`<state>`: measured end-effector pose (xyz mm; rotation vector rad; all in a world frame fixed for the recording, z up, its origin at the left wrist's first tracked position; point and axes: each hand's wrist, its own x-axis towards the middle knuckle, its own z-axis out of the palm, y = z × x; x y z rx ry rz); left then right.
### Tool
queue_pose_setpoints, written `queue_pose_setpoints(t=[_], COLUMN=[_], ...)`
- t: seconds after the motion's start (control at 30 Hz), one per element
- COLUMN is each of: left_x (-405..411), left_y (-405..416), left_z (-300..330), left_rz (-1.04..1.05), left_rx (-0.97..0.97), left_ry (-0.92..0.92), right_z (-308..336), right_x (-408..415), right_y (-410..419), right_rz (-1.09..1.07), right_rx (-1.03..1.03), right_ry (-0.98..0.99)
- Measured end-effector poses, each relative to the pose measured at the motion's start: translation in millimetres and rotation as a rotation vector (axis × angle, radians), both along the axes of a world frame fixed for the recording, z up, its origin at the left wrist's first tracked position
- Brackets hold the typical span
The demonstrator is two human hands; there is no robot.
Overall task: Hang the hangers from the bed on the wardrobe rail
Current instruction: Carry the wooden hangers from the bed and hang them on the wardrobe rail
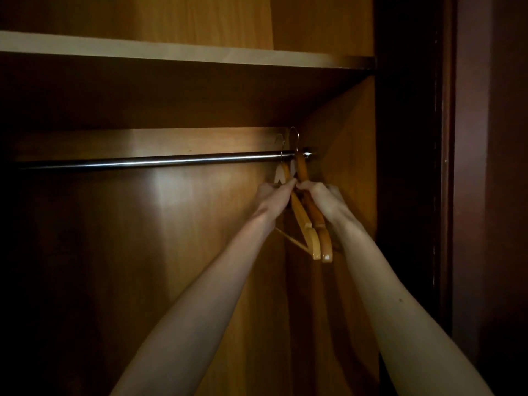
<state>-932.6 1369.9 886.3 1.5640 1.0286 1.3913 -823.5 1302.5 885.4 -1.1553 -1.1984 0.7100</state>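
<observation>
Up close, the left hand (274, 197) pinches the paler hanger (303, 221) and the right hand (323, 198) grips the darker hanger (315, 212). Beyond, both hooks sit over the rail (148, 160) at its right end; best let go gently, so neither swings off.

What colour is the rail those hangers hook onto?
Shiny silver metal; the rail shows best in the head view, the only one, against the brown wardrobe wood.

Hangers (311, 221), right of centre, are showing honey-orange wood. Rail (148, 161), centre left, is gleaming silver. Shelf (171, 52), upper frame, is appearing pale tan.
</observation>
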Motion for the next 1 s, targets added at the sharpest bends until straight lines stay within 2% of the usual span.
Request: queue_pose_setpoints(t=[0.4, 0.7, 0.87, 1.0], left_x=[14, 6, 4, -6], left_y=[29, 21, 23, 17], left_z=[-16, -42, -84, -147], left_rz=[-0.019, -0.116, 0.028, 0.09], left_rx=[-0.02, -0.038, 0.046, 0.046], left_ry=[0.038, 0.041, -0.103, -0.094], right_z=[-11, -36, -75, -133], right_x=[11, 9, 6, 7], right_y=[21, 8, -3, -10], right_rz=[-0.028, -0.042, -0.125, -0.228], right_rx=[-0.116, -0.048, 0.033, 0.107], right_ry=[0.033, 0.058, 0.05, -0.022])
